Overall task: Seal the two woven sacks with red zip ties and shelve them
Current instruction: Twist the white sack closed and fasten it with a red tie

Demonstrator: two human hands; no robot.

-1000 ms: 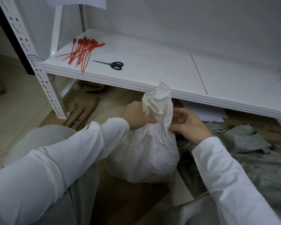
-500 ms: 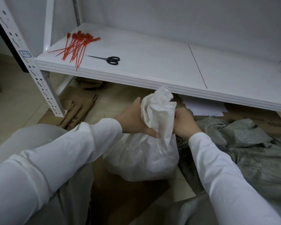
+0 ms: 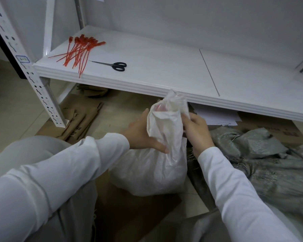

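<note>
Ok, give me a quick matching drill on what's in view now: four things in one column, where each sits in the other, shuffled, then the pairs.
Things:
1. red zip ties
2. scissors
3. white woven sack
4. grey woven sack

Places:
A. on the floor, to the right of the person's right hand
B. neck gathered between both hands
C. left end of the white shelf, in a loose pile
D. on the shelf, just right of the pile

Pairs: 1-C, 2-D, 3-B, 4-A
</note>
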